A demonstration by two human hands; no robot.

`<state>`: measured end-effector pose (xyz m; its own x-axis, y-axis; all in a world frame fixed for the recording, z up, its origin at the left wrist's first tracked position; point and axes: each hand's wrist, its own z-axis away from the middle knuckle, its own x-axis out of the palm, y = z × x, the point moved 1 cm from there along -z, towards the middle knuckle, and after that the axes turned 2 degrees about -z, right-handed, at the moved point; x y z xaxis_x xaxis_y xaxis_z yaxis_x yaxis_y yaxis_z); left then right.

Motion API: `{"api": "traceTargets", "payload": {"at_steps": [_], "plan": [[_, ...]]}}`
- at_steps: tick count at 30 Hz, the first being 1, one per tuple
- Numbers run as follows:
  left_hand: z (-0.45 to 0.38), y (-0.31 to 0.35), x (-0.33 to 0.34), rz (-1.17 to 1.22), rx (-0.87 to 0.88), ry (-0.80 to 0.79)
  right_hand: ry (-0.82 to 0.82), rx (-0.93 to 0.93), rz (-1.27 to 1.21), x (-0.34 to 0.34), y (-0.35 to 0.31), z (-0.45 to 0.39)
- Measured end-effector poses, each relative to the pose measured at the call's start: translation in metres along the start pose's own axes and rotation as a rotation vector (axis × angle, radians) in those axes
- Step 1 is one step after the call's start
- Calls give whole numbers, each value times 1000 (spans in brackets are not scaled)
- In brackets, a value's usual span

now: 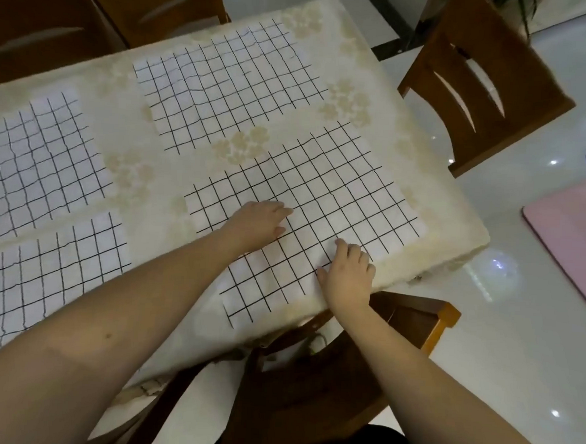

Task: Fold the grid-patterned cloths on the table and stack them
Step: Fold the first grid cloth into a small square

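Hands first, from the head view, the only one given: the left hand (262,225) lies on the nearest-right grid cloth (320,196), fingers fairly straight and pointing right, pressing on the fabric and holding nothing. The right hand (348,275) rests at that cloth's near edge, close to the worktop (171,166) rim, its fingers curled down onto the fabric; whether they have already pinched the edge or only press on it I cannot tell. This cloth lies spread flat and unfolded at the right end of the worktop, its near corner reaching the rim. Three more grid-patterned cloths lie open and apart from it: one beyond it toward the far side (224,83), one at the left (37,168), and one at the near left (41,275), partly covered by the left forearm. None is folded and no stack exists, so the task looks to be at its very start, with the first fold being set up on the right-hand cloth. The next move likely calls for the right grip to take the near edge firmly and carry it over to the far edge, while the left hand pins the middle so that the grid lines meet squarely. Wooden chairs (481,85) stand around the worktop.
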<state>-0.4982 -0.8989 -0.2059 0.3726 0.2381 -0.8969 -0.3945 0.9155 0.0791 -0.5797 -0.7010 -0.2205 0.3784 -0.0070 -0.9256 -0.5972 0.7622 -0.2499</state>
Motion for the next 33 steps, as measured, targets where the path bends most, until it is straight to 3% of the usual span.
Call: {"api": "traceTargets", "payload": {"at_steps": [8,19,27,33], "plan": [[-50,-12,4,-182,44,59,122,129,-20,22,-5,-29],[-81,-24,-2,-237,189,274,263,46,69,41,-2,-29],[-93,-27,-9,-329,274,216,277,63,57,44,-1,-28],[-88,-29,-17,-260,318,254,290,51,10,40,1,-24]]}}
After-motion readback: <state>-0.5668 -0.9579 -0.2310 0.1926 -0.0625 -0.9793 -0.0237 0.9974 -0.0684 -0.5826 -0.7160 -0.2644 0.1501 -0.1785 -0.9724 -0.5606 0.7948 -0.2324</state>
